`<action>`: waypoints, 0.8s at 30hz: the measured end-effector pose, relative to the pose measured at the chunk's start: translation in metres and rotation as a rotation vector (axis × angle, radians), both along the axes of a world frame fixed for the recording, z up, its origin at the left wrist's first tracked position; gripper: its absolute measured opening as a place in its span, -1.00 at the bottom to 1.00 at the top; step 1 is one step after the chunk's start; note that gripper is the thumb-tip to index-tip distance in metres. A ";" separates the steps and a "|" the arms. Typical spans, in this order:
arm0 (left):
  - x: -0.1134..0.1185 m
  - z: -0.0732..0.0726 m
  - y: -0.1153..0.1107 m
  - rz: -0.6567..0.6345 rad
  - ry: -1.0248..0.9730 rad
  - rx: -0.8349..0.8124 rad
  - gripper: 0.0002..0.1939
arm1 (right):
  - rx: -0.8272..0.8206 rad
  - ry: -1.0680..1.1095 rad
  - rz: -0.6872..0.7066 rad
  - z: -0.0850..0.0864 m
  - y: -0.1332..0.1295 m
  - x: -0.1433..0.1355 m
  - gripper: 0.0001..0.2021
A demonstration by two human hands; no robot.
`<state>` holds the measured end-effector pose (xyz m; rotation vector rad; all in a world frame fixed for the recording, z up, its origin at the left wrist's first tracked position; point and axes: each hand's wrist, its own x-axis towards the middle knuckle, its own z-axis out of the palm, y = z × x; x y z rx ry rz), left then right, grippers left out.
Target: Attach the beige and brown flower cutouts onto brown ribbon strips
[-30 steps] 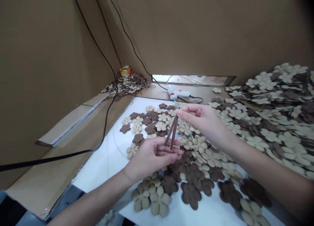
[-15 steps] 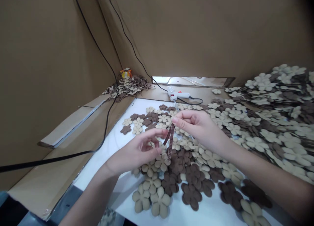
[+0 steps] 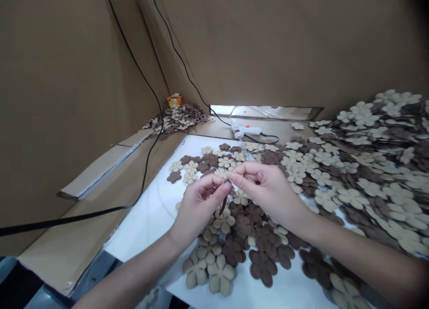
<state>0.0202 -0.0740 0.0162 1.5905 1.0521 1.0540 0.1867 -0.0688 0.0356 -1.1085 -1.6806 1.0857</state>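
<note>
Together, left hand and right hand pinching a dark ribbon between them, one end hanging below.

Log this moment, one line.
left hand: pinches brown ribbon | right hand: pinches same ribbon | below: flower pieces | beyond: glue gun

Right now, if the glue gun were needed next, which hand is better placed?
Probably the right hand: it is nearer the glue gun, whose handle points rightward. The left hand is farther off; both hands' fingertips meet at the ribbon.
</note>
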 end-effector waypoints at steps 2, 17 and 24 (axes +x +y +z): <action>0.000 -0.002 0.000 0.027 0.013 0.022 -0.82 | -0.013 0.016 -0.012 0.000 0.000 -0.001 -0.73; -0.003 -0.005 0.002 0.193 0.126 0.389 -0.90 | -0.093 0.108 -0.025 -0.004 0.001 -0.005 -0.69; -0.032 0.013 0.009 0.332 0.083 0.341 -0.90 | -0.172 -0.015 0.074 -0.006 0.008 0.000 -0.69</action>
